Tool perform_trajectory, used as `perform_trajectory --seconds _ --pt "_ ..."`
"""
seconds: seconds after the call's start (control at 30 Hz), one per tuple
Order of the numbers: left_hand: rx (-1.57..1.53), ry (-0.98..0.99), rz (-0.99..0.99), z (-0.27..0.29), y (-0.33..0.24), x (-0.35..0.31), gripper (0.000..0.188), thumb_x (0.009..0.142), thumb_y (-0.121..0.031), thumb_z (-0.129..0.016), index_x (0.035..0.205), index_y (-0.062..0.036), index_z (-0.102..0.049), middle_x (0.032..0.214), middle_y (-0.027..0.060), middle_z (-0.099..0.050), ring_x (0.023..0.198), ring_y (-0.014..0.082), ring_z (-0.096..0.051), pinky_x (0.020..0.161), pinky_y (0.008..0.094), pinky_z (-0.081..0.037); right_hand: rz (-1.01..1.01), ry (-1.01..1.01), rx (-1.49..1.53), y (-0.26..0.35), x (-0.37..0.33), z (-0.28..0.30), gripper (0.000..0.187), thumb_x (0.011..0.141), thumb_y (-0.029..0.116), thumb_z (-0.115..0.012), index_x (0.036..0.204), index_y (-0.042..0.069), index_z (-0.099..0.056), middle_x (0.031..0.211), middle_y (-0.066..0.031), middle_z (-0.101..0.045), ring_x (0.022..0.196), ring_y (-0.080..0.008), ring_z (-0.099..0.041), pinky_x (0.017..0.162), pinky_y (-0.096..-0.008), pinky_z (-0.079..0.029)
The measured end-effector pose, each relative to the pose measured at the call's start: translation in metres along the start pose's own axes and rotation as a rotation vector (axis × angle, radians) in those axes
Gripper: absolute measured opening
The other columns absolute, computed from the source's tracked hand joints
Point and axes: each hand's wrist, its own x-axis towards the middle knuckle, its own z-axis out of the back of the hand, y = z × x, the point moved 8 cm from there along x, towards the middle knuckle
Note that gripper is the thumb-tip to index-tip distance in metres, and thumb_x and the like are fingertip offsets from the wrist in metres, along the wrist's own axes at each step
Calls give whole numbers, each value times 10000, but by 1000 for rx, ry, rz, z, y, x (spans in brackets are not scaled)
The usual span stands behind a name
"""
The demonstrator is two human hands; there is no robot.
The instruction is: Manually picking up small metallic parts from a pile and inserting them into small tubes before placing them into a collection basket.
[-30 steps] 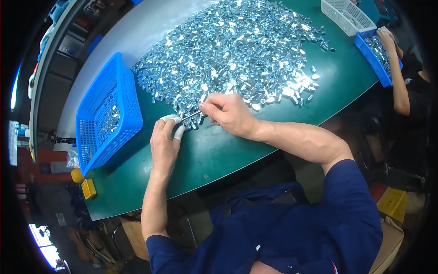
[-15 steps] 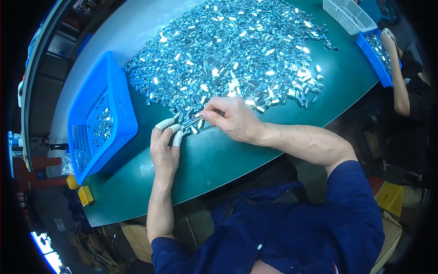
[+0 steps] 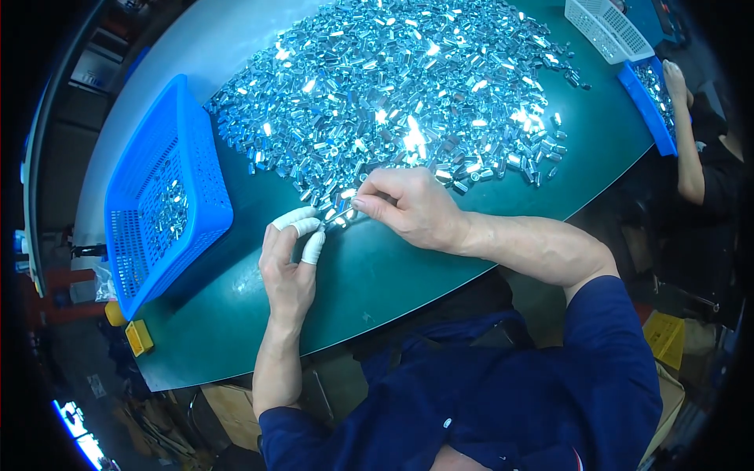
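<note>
Low over the near edge of a heap of small shiny metal pieces (image 3: pixel 377 102), my two hands meet. White finger covers wrap the thumb and two fingers of my left hand (image 3: pixel 289 263), which are closed around a small metal piece (image 3: pixel 323 225), mostly hidden by the fingertips. My right hand (image 3: pixel 412 210) pinches a thin metal rod (image 3: pixel 341 213) between thumb and forefinger. The rod slants down to the left, its far end at the left fingertips. Whether its tip is inside the piece I cannot tell.
A blue perforated basket (image 3: pixel 212 169) with some metal pieces stands on the green table (image 3: pixel 259 314) at left. A small yellow box (image 3: pixel 140 337) sits at the table's left corner. At far right are a white basket (image 3: pixel 609 31), a blue tray (image 3: pixel 664 140) and another person's arm (image 3: pixel 689 157).
Both hands have shifted slightly to the right, keeping the same grips. The rod still points at the left fingertips. The whole view has moved a little.
</note>
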Motion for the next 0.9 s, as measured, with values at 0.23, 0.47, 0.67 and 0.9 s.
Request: perform_trajectory --seconds 0.23,0.47,0.67,0.9 --pt "-64 38 36 -4 3 -3 168 854 15 -772 1012 -17 -723 1030 129 -749 938 290 -700 847 387 -548 132 -21 -44 9 -6 -4 116 951 147 -711 915 37 -700 824 -141 -700 768 -324 -713 653 -401 -536" --pt "-115 81 -15 -9 -6 -5 163 856 4 -774 1010 -8 -723 985 127 -746 884 294 -693 785 376 -540 117 28 -128 8 -11 -8 268 966 282 -674 841 47 -650 748 -187 -656 739 -417 -668 647 -508 -499" --pt "-143 118 -8 -13 -4 -8 161 879 -37 -776 1024 6 -718 990 130 -745 894 267 -700 808 360 -541 112 138 -128 2 -12 -21 341 1004 325 -655 798 54 -627 715 -174 -609 686 -411 -622 601 -495 -465" --pt "-198 130 61 -11 -1 -11 227 900 -100 -782 1077 21 -711 941 102 -728 848 195 -675 805 320 -529 117 45 12 7 -8 -16 340 987 331 -644 797 50 -661 729 -193 -649 721 -424 -649 649 -503 -488"
